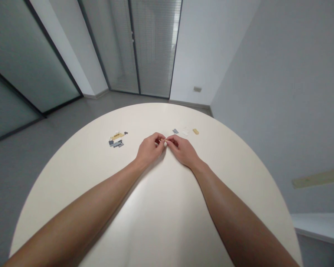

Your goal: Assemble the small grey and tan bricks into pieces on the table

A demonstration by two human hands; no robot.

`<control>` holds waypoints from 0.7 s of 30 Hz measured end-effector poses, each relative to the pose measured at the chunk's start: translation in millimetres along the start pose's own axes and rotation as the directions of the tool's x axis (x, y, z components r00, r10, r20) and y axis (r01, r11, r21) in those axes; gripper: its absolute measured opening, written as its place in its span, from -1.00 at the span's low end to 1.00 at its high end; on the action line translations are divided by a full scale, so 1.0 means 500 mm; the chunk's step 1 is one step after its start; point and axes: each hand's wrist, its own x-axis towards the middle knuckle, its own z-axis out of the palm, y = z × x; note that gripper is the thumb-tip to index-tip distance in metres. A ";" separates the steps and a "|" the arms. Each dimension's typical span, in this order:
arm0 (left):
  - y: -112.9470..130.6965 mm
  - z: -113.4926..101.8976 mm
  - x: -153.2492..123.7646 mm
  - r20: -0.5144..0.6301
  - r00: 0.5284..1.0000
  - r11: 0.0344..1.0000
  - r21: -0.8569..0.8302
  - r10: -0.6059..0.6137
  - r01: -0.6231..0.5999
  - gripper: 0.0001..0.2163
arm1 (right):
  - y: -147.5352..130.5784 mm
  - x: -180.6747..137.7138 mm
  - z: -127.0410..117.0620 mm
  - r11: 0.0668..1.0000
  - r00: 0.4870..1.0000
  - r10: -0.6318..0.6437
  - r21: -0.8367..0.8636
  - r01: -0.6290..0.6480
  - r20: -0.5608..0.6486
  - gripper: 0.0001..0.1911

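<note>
Head camera looks down on a round cream desk [167, 207]. Left of the hands lies a small cluster of grey, tan and white plastic bricks [116, 139]. Next, the left hand [149, 149] curls narrowly, its fingers pinching a tiny pale piece [164, 141], too small to identify, at the middle of the desk. The right hand [182, 150] closes on that same piece from the other side, nearly touching the left. Further right sit a grey brick [175, 131], a white brick [185, 131] and a tan brick [195, 131], slightly apart.
</note>
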 end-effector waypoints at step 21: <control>0.007 -0.003 0.001 -0.016 1.000 1.000 0.029 0.003 -0.003 -0.82 | 0.000 0.001 -0.002 1.000 1.000 0.014 -0.018 -0.014 0.009 -0.77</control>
